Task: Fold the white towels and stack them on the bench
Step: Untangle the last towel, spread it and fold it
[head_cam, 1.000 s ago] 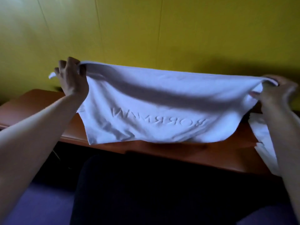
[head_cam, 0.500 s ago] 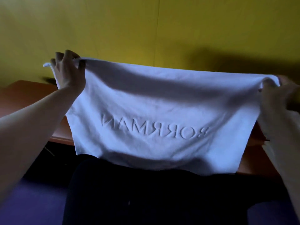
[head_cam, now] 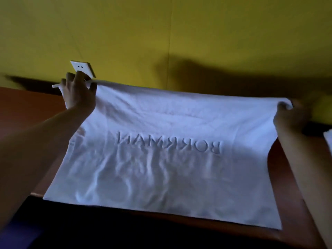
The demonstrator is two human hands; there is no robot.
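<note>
The towel (head_cam: 167, 159) lies spread on the counter (head_cam: 27, 105), its near hem along the near edge, lettering showing mirrored, and no fold is made yet. My left hand (head_cam: 79, 94) and right hand (head_cam: 291, 117) each pinch a far corner of it, near the back edge. At the right edge sits more white cloth (head_cam: 327, 141), perhaps the stack. I judge most of the work remains.
</note>
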